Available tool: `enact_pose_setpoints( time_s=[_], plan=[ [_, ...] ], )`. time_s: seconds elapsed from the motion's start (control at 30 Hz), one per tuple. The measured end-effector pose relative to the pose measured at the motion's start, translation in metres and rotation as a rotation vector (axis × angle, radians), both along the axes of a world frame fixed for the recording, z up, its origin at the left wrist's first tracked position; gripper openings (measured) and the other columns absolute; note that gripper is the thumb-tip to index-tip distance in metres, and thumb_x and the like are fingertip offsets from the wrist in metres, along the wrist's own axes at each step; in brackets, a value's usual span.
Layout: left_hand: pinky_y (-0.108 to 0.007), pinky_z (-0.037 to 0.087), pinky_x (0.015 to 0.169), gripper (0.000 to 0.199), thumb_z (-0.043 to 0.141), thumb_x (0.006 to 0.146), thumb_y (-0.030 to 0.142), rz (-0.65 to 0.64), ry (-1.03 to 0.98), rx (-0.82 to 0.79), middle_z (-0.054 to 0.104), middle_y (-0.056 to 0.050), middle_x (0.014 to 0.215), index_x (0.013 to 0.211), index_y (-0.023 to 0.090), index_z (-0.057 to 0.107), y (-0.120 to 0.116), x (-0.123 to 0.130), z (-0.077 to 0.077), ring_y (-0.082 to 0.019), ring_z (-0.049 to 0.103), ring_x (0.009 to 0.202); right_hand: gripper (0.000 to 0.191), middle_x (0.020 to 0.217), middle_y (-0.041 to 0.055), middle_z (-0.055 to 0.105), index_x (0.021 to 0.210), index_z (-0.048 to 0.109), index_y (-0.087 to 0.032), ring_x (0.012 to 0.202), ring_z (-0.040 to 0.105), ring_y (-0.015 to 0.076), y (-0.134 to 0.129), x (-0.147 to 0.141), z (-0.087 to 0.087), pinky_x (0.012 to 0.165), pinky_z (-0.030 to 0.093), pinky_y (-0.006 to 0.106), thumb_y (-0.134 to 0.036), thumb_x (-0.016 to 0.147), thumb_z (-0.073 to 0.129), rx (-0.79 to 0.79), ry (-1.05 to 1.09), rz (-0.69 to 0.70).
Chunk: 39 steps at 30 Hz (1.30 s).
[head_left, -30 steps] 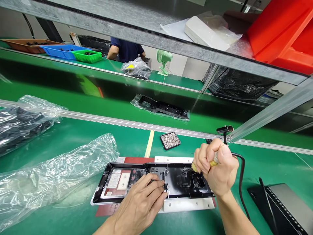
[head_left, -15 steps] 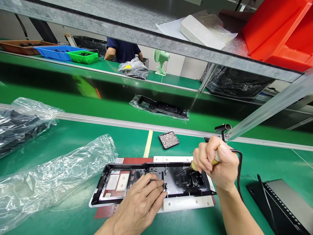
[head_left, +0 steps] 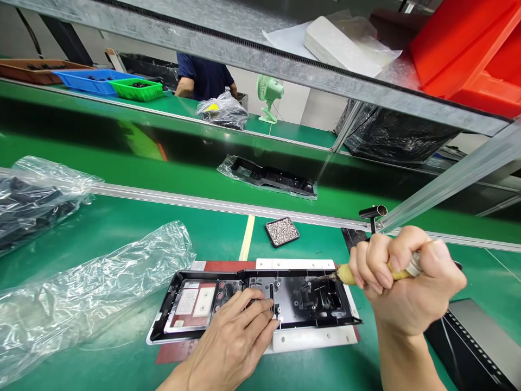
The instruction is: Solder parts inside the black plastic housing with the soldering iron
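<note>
A long black plastic panel (head_left: 291, 304) lies in a white and red fixture (head_left: 313, 338) on the green bench. My left hand (head_left: 242, 331) rests on the middle of the panel, its fingers bent and close together; whether anything is under the fingertips is hidden. My right hand (head_left: 407, 277) is wrapped round the yellow handle of a soldering iron (head_left: 345, 274), whose thin tip points left over the right part of the panel. A small black tray of metal pieces (head_left: 282, 232) sits behind the panel.
Clear plastic bags (head_left: 93, 293) lie at the left. A bagged black part (head_left: 272, 178) lies beyond the metal rail. At the right is a black and grey case (head_left: 484, 342). A metal shelf (head_left: 244, 49) crosses above, and a person (head_left: 205, 76) is at the far bench.
My right hand has moved right with the soldering iron, which now lies flatter, its tip nearer the panel's back edge. My left hand stays in place.
</note>
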<state>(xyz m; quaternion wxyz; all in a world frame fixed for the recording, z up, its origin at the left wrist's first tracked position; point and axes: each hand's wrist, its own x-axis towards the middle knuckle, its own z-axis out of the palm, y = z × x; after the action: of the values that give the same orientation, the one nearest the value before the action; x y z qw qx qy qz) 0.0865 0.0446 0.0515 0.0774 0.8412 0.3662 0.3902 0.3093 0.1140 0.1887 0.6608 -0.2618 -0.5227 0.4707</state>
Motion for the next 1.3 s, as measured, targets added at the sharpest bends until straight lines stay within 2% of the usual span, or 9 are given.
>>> enact_pose_setpoints(
  time_s=[0.2,0.33,0.43,0.7,0.93,1.3],
  plan=[
    [-0.047,0.063,0.084,0.019,0.050,0.104,0.014,0.016,0.085,0.023,0.073,-0.009,0.109,0.105,0.012,0.069,-0.001,-0.001,-0.001,-0.029,0.063,0.107,0.038,0.046,-0.0025,0.043,0.064,0.053,-0.021,0.036,0.038,0.0107,-0.017,-0.004,0.012,0.038,0.041,0.026,-0.036,0.099,0.046,0.007,0.002,-0.037],
    [-0.047,0.064,0.085,0.021,0.048,0.105,0.016,0.028,0.097,0.031,0.073,-0.009,0.110,0.106,0.012,0.068,-0.001,0.000,0.003,-0.030,0.065,0.108,0.043,0.045,-0.0028,0.040,0.065,0.052,-0.020,0.036,0.036,0.0102,-0.019,-0.020,0.018,0.038,0.041,0.025,-0.034,0.103,0.038,0.014,-0.008,-0.010],
    [-0.045,0.064,0.084,0.020,0.049,0.105,0.016,0.028,0.077,0.031,0.072,-0.011,0.107,0.107,0.010,0.067,-0.001,0.000,0.005,-0.028,0.067,0.104,0.043,0.046,-0.0034,0.039,0.067,0.051,-0.020,0.037,0.034,0.0096,-0.019,-0.035,0.015,0.037,0.040,0.022,-0.033,0.105,0.034,-0.008,0.007,0.001],
    [-0.047,0.062,0.093,0.021,0.049,0.103,0.014,0.030,0.073,-0.022,0.072,-0.012,0.111,0.109,0.009,0.069,-0.006,-0.002,0.003,-0.030,0.066,0.112,0.041,0.045,-0.0043,0.038,0.065,0.045,-0.020,0.037,0.031,0.0084,-0.024,-0.062,0.005,0.037,0.035,0.020,-0.040,0.101,0.046,-0.132,0.019,0.079],
    [-0.051,0.060,0.099,0.023,0.051,0.102,0.015,0.055,0.096,-0.077,0.071,-0.013,0.118,0.116,0.008,0.068,-0.009,-0.001,0.001,-0.031,0.063,0.119,0.043,0.046,-0.0047,0.038,0.064,0.046,-0.020,0.038,0.032,0.0086,-0.024,-0.068,-0.002,0.038,0.036,0.021,-0.044,0.100,0.050,-0.178,-0.001,0.125],
    [-0.050,0.060,0.097,0.023,0.050,0.103,0.015,0.056,0.092,-0.069,0.071,-0.012,0.116,0.115,0.009,0.068,-0.010,-0.002,0.001,-0.031,0.063,0.118,0.041,0.047,-0.0049,0.038,0.066,0.046,-0.021,0.040,0.030,0.0093,-0.027,-0.071,-0.010,0.039,0.033,0.021,-0.043,0.101,0.047,-0.206,-0.032,0.142]
  ],
)
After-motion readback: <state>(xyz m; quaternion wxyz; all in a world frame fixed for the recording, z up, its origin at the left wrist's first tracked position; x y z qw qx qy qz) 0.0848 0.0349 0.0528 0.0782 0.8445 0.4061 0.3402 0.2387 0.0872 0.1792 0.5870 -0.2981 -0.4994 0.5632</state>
